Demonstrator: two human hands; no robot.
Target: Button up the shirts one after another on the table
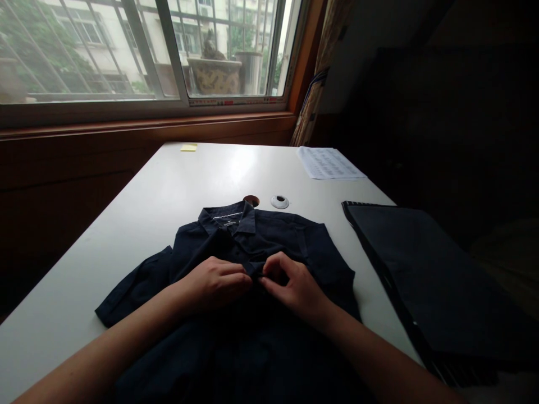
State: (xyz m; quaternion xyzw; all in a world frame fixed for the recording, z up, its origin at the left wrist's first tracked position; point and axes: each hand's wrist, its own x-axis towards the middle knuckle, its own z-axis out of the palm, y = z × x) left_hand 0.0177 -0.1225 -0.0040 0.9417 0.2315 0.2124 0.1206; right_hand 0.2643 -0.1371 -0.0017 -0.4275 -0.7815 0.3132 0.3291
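Observation:
A dark navy short-sleeved shirt [278, 233] lies face up on the white table, its collar [247, 223] pointing toward the window. Over the middle of its front, my left hand [219, 280] has its fingers closed on the cloth at the front opening. My right hand [290, 280] pinches the same edge between thumb and forefinger, just to the right of the left fingertips. Whether a button sits between the fingers is too dark and small to tell. The shirt's lower part fades into shadow near my body.
A dark flat folder-like item [433, 269] lies along the table's right edge. Printed sheets [330, 163] rest at the far right corner, a yellow sticky pad [188, 147] at the far left. Beyond the collar are a cable hole [251, 200] and a white ring cover [279, 201] in the table [138, 207].

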